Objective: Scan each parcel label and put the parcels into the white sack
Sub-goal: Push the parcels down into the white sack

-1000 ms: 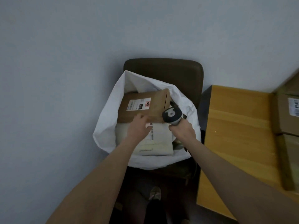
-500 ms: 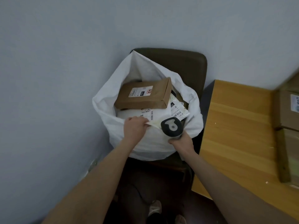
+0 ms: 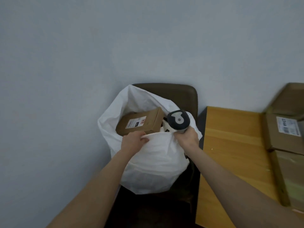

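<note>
White sack (image 3: 151, 162) stands on a dark chair (image 3: 181, 94) against the wall, mouth open and body bulging. At the sack's near rim on the left, the left hand (image 3: 133, 142) pinches the fabric edge, fingers curled over it. Just behind that hand, inside the sack's mouth, a brown parcel (image 3: 139, 123) lies label up, high near the rim; something pale shows beside it, too hidden to name. At the sack's right rim the scanner (image 3: 178, 120) points upward, its handle clamped in the right hand (image 3: 187, 139); that hand seems to catch the fabric too, though I cannot tell for sure. Right of the sack is a wooden table (image 3: 230, 145), and on its side far from the sack lie blurred cardboard parcels (image 3: 284, 134), one showing a white label. The likely trouble is the load. The sack looks full and sits on a narrow seat, so a hard tug on the rim could tip it off the chair or slide the top parcel out. With one hand shared between scanner and fabric, the scanner could slip or snag. Count: one sack, one chair, two hands, one parcel plainly seen in the sack, one scanner, one table, and at least two parcels on it, perhaps three.
</note>
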